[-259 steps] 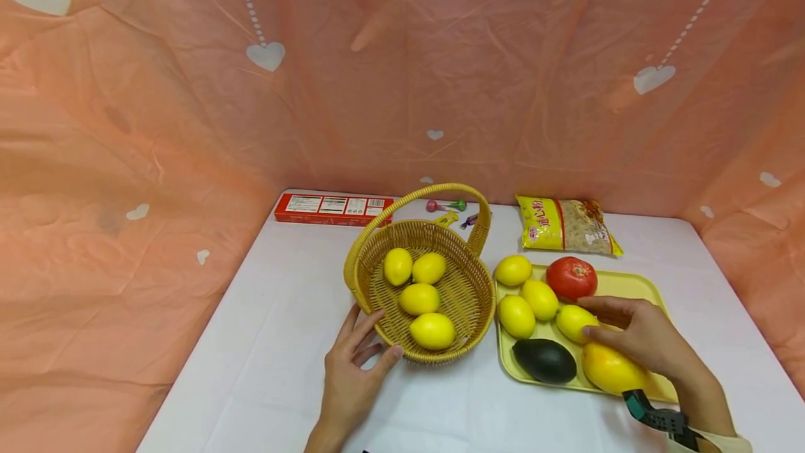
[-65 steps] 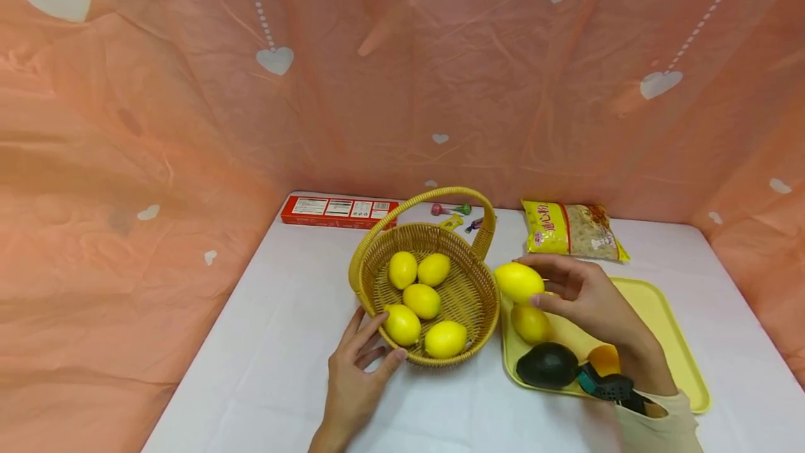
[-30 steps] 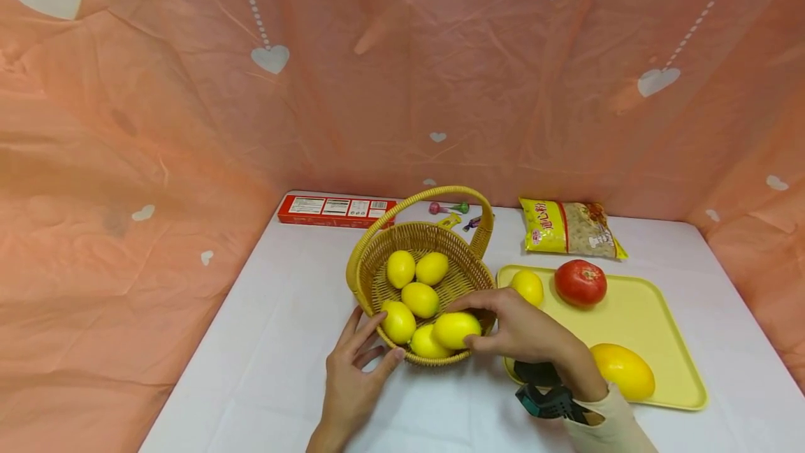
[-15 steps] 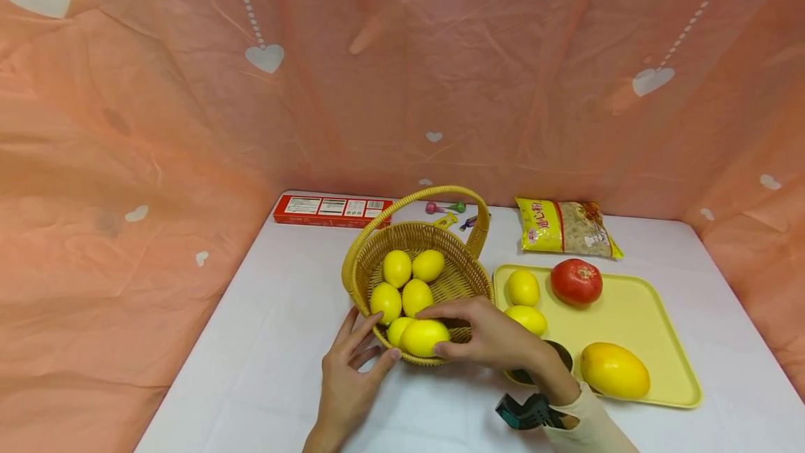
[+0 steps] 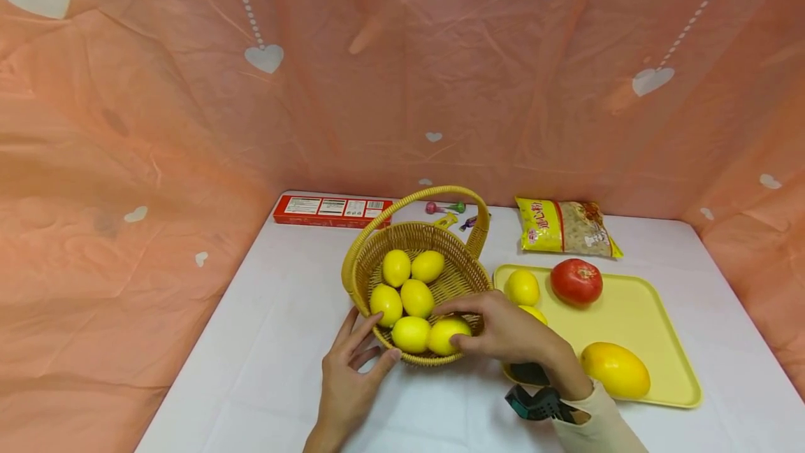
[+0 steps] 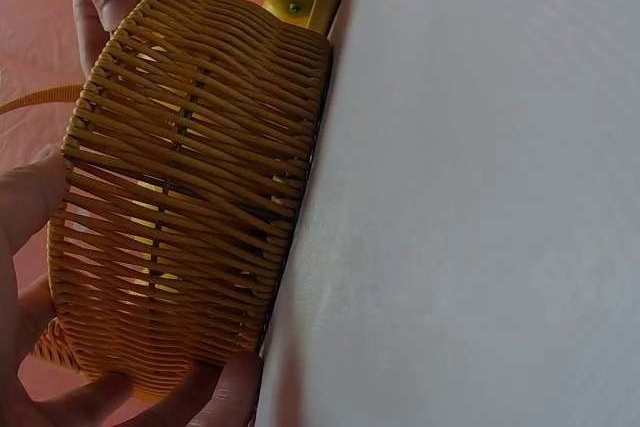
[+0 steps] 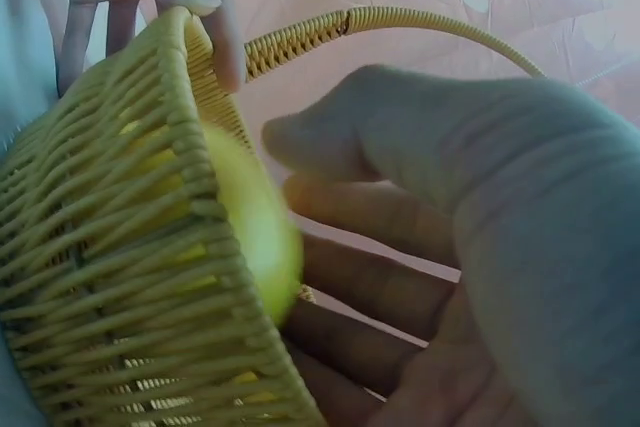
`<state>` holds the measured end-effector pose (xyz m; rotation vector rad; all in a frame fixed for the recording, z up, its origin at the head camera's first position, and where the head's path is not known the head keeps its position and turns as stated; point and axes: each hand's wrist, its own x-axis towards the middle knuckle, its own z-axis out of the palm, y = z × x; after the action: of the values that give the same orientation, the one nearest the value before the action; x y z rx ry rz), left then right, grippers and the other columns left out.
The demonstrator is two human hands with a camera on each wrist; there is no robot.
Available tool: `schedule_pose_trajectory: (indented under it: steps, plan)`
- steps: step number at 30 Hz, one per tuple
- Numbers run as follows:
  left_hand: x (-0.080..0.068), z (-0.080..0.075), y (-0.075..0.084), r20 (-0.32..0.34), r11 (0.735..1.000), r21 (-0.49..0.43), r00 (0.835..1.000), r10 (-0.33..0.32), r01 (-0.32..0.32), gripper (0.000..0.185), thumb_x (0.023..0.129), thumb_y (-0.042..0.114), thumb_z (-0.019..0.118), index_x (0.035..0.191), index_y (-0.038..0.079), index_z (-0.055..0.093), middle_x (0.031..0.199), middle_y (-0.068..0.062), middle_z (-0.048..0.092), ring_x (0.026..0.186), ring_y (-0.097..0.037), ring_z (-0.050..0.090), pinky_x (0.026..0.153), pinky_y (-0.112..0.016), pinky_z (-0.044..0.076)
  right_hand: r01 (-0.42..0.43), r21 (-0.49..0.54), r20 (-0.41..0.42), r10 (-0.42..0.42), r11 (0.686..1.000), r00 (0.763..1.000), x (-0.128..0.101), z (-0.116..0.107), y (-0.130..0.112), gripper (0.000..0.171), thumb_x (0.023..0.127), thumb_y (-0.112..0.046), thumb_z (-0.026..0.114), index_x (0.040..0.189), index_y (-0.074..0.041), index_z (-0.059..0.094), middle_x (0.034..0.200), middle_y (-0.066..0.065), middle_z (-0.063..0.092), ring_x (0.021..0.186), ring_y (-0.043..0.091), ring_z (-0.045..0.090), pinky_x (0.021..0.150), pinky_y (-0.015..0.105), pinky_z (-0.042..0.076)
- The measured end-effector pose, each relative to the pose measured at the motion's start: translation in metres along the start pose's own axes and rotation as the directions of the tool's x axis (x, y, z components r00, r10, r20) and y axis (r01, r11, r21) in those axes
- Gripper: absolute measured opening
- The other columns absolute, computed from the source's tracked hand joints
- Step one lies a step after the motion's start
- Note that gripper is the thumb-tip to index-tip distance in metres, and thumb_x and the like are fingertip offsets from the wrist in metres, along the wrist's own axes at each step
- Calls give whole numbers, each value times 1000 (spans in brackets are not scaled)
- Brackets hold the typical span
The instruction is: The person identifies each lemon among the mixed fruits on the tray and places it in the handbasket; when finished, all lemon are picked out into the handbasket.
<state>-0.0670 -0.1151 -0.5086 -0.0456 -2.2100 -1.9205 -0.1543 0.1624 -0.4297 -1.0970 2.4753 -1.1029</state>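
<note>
Wicker basket [image 5: 465,278] rim braced by flat left hand [image 5: 350,383], right hand [image 5: 512,334] grip pinching lemon [image 5: 448,335] inside near edge.

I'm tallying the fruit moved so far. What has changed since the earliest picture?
Two more lemons went from the yellow tray into the basket, which now holds six; the right hand is setting the sixth lemon down. The left hand still steadies the basket.
</note>
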Motion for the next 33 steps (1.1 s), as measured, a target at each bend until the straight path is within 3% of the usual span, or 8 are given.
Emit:
schedule_pose_trajectory:
  steps: [2, 5, 10, 15, 21, 33]
  plan:
    - [0, 0, 0, -1, 1000, -7, 1000, -4, 4, 63, 89, 10, 93, 148, 11, 70, 176, -30, 27, 135, -37, 69, 98, -40, 68, 5, 6, -28, -5, 1000, 1000, -2, -4, 1, 41, 97, -16, 81, 138, -13, 76, 134, 3, 79, 121, 23, 74, 106, 42, 64]
    - [0, 1, 0, -2, 1000, -7, 1000, 2, -2, 63, 89, 9, 93, 147, 11, 70, 175, -30, 27, 135, -37, 69, 98, -40, 68, -10, 41, -80, 13, 999, 997, -10, -14, 5, 41, 98, -17, 83, 138, -12, 76, 134, 4, 79, 122, 28, 74, 108, 40, 64]
    - [0, 1, -1, -2, 999, 2, 999, 34, -34, 60, 91, 10, 91, 148, 9, 69, 174, -35, 27, 133, -41, 70, 96, -40, 69, -42, 195, -149, 72, 980, 986, -29, -37, 18, 42, 98, -12, 83, 140, -12, 75, 137, 8, 77, 125, 24, 75, 110, 23, 59]
    - [0, 2, -3, -2, 999, 14, 999, 40, -40, 60, 92, 11, 91, 148, 9, 69, 174, -36, 27, 132, -42, 70, 96, -40, 69, -16, 307, -201, 82, 952, 976, -51, -59, 34, 42, 101, 0, 76, 142, -5, 72, 140, 17, 74, 128, 17, 74, 108, 25, 62]
    - [1, 1, -2, -9, 1000, 12, 1000, 27, -27, 60, 91, 11, 91, 147, 11, 70, 174, -34, 28, 132, -40, 70, 97, -41, 68, -83, 319, -227, 162, 944, 960, -74, -78, 44, 41, 103, 2, 73, 143, -3, 71, 139, 8, 76, 127, 10, 73, 103, 19, 62]
    - [0, 1, -2, -2, 1000, 7, 1000, 14, -14, 62, 91, 11, 92, 148, 10, 69, 175, -34, 26, 134, -41, 69, 98, -39, 68, -228, 297, -216, 298, 927, 930, -89, -84, 67, 41, 104, -11, 77, 143, -1, 70, 140, 22, 73, 124, 13, 75, 99, 17, 62]
